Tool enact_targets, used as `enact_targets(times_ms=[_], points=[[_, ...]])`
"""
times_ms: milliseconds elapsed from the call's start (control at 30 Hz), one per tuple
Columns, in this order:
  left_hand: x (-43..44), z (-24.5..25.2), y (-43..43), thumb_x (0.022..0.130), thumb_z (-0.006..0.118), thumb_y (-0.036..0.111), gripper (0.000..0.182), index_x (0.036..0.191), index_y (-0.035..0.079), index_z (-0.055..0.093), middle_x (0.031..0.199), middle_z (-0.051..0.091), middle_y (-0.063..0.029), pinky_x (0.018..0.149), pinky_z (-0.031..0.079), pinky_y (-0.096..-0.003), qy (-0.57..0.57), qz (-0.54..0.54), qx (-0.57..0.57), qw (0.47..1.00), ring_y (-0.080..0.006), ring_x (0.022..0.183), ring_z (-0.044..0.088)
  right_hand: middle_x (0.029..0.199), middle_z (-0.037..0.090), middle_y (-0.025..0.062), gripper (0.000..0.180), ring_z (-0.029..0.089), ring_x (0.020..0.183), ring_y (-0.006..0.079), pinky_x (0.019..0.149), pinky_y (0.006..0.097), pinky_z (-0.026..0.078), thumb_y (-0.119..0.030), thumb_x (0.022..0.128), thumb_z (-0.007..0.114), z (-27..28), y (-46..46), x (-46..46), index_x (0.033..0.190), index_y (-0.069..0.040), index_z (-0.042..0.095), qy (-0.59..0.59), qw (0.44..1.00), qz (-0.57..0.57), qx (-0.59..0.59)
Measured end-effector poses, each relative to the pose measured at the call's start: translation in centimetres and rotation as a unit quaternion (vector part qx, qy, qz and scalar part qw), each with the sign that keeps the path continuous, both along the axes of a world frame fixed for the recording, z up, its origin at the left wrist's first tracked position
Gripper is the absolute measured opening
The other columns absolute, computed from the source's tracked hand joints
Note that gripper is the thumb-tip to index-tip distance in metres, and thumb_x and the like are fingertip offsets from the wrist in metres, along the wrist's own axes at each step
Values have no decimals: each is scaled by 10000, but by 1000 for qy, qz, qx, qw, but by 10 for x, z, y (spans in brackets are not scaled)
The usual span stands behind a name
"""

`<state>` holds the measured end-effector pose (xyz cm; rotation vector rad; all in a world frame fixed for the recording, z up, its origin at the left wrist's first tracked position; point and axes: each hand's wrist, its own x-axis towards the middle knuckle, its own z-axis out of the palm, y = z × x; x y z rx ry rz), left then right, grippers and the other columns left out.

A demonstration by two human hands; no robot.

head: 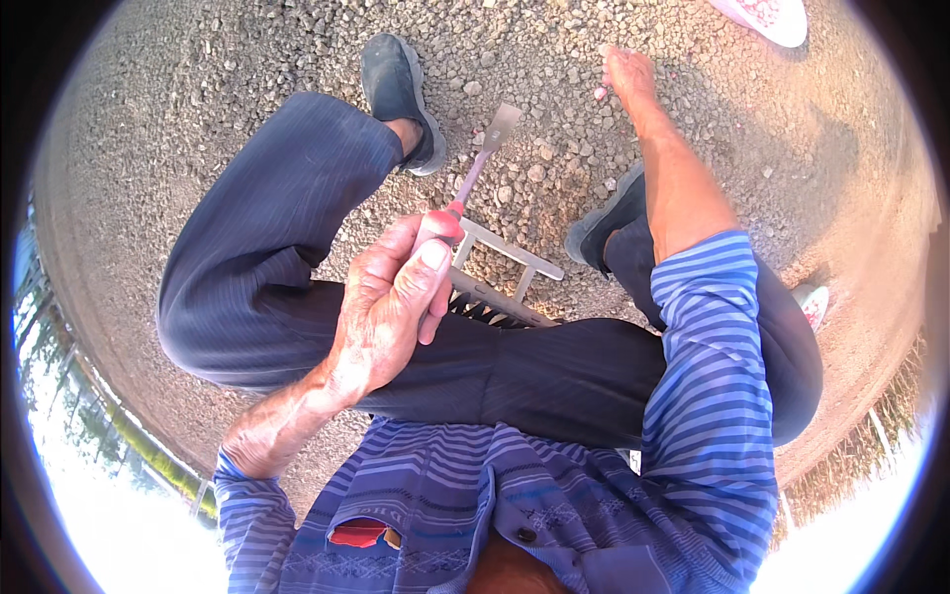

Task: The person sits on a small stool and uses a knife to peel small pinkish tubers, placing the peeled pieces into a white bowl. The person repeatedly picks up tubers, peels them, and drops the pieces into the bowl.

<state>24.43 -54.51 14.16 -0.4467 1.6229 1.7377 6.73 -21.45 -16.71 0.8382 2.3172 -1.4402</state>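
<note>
My left hand [382, 308] is closed around the red handle of a hand scraper [470, 174]. Its thin shaft ends in a flat, flared metal blade, which points away from me over the gravel. My right arm reaches forward and to the right, and my right hand [629, 74] is low over the stony ground with its fingers bent. A small pink piece [600, 93] shows beside those fingertips; whether they grip it or it lies on the ground is unclear.
Part of a white container [787, 26] with pink-and-white bits stands at the upper right. Another such container [815, 306] shows beside my right knee. A low metal frame [512, 249] lies between my legs. Loose gravel [505, 59] covers the ground around my dark shoes [393, 82].
</note>
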Motion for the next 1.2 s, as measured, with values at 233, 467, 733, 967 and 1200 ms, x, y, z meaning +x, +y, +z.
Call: enact_targets(times_ms=[233,467,733,967,1200], points=[[46,-50,16,1062,498,350,373,1242,34,584,621,483,35,454,319,-198,17,39,-27,999,-28,483,392,888,687,54,389,646,664,139,528,283,452,-405,910,625,34,-55,8,1016,-33,670,-36,992,39,-117],[44,-71,21,1047,528,360,374,1248,48,573,663,478,45,437,328,-203,21,-40,14,999,-33,508,402,865,702,77,296,646,640,178,518,307,453,-347,883,556,15,-12,58,935,-68,640,-36,950,-223,-215],[48,-64,54,1027,569,308,324,1210,40,583,793,535,4,628,439,-281,86,-192,23,977,-101,679,479,903,685,78,325,640,655,185,537,314,453,-351,920,523,35,101,94,986,-59,647,-21,933,-347,-91],[70,-69,109,1018,557,293,306,1159,23,585,868,651,-171,753,501,-399,119,-245,-83,959,-297,799,643,957,683,91,352,657,688,205,548,338,476,-344,955,505,41,92,93,1075,-49,654,-20,941,-308,-136],[91,-95,119,1014,566,268,318,1196,8,591,877,662,-153,749,502,-376,72,-215,-112,967,-260,790,640,881,680,67,296,665,685,193,568,330,479,-315,911,542,23,89,107,945,-53,674,-35,939,-303,-160]])
